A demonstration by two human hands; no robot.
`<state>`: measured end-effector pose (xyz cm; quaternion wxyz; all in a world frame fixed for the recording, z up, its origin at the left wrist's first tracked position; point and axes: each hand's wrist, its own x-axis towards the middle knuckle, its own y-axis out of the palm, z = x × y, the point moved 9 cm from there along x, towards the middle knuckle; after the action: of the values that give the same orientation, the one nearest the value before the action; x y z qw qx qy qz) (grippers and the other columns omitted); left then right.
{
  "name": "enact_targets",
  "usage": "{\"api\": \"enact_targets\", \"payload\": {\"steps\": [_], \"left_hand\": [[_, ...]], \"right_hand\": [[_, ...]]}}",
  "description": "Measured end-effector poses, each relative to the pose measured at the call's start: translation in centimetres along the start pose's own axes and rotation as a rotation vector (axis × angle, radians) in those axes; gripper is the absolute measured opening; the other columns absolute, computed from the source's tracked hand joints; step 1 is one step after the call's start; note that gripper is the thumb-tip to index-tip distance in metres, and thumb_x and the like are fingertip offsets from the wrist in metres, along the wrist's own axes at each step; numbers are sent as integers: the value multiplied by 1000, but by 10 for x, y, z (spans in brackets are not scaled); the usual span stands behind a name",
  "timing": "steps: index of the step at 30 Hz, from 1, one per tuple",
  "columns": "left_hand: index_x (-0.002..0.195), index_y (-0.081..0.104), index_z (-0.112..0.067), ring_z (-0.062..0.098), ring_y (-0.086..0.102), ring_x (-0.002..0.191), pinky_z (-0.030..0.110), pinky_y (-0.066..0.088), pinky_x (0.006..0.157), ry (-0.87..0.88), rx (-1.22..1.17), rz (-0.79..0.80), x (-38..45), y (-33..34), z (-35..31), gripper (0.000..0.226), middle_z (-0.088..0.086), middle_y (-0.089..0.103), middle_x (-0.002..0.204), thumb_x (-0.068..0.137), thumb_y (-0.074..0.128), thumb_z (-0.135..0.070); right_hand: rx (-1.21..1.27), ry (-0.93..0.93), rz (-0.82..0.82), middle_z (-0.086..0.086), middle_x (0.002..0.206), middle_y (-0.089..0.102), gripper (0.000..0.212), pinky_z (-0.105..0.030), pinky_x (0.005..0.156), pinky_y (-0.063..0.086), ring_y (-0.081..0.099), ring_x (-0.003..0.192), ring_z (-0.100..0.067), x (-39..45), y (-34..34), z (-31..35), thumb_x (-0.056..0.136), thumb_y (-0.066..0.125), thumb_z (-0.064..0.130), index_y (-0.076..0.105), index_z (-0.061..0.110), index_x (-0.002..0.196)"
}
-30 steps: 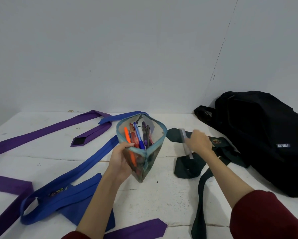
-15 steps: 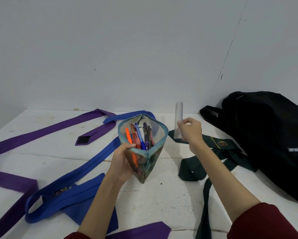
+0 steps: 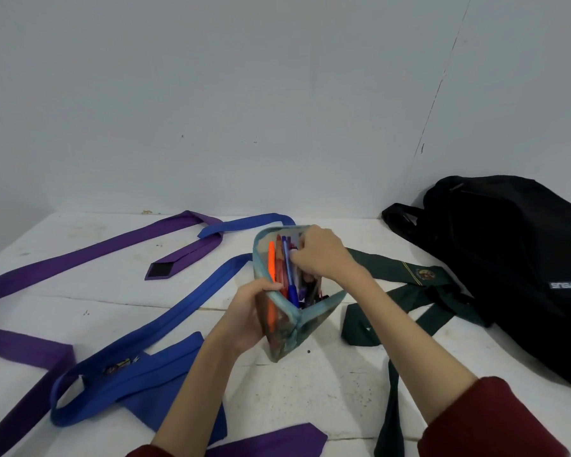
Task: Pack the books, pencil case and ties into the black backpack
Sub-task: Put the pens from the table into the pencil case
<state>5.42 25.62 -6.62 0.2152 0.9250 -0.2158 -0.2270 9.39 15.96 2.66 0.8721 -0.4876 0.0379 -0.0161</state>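
My left hand (image 3: 249,316) grips the pencil case (image 3: 289,319) by its near left side, thumb over the rim, holding it upright and off the white table (image 3: 310,400). The case mouth stands open; an orange pen (image 3: 271,262), a red pen and a blue pen (image 3: 288,268) stand inside. My right hand (image 3: 322,255) is at the mouth of the pencil case, fingers curled down among the pens; I cannot tell what, if anything, they pinch.

Placed relative to the pencil case: the black backpack (image 3: 515,268) lies well to its right, against the wall (image 3: 244,94). A dark green tie (image 3: 409,291) with a crest lies between the case and the backpack, one end running under my right forearm toward the near edge. A blue tie (image 3: 178,318) runs from behind the case down to its left, looped near my left forearm. A purple tie (image 3: 89,255) lies farther left, its narrow end pointing toward the case. Another purple tie tip (image 3: 277,440) lies nearer me, below the case. No books are visible.
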Motion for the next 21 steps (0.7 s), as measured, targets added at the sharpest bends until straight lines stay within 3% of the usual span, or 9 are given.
{"api": "enact_targets", "payload": {"steps": [3,5,8,10,13,15,17,19,21], "left_hand": [[103,52,-14,22,57,83,30,45,70,-106,-14,-26,0,-2,9,36,10,58,92,72,55,-31],[106,53,-14,24,58,85,30,45,74,-156,-1,-39,0,-7,14,49,11,60,95,64,56,-39],[111,56,-12,25,59,85,30,46,77,-172,4,-16,2,-7,17,58,12,64,96,64,55,-45],[108,58,-10,25,62,81,30,48,75,-169,22,12,3,-4,18,56,12,69,88,67,54,-48],[101,61,-11,19,65,72,27,48,67,-148,215,7,1,-1,15,48,7,72,75,76,48,-51],[123,53,-19,18,65,86,30,50,75,-89,328,51,2,2,8,63,3,69,93,77,45,-60],[134,37,-40,23,55,115,41,45,96,-29,427,119,2,4,-7,73,0,57,124,71,46,-74],[131,26,-54,22,46,126,40,43,102,39,594,175,-4,5,-20,58,-3,44,140,82,56,-59],[131,22,-57,15,46,125,26,49,94,118,848,262,-10,9,-17,76,-13,41,136,75,71,-40]], "right_hand": [[-148,-44,-199,-1,67,53,31,-28,59,39,56,70,-22,-6,-26,-1,90,54,38,55,12,73],[-240,-110,-335,-2,93,59,28,-30,69,38,55,95,-25,-10,-48,-6,88,57,39,58,15,101],[-243,-34,-18,-5,126,54,52,-34,85,42,48,115,-28,2,-27,-44,85,62,39,47,20,131],[-116,52,124,-10,107,63,28,-26,67,46,59,96,-28,6,-7,-71,90,57,30,60,12,111],[-51,144,7,-8,73,53,14,-20,41,37,53,61,-22,9,-14,-97,90,46,10,52,7,78],[-36,179,-66,-11,75,50,10,-24,40,39,50,60,-23,7,-22,-105,89,44,8,48,4,80],[-63,212,-111,-11,81,49,13,-25,50,35,48,71,-27,6,-29,-112,90,45,11,46,4,80],[-46,224,-114,-12,83,50,20,-26,49,32,48,72,-26,6,-27,-119,91,45,12,44,6,73],[16,213,-94,-15,83,55,20,-26,46,37,51,67,-26,6,-24,-122,92,48,14,52,3,76]]}}
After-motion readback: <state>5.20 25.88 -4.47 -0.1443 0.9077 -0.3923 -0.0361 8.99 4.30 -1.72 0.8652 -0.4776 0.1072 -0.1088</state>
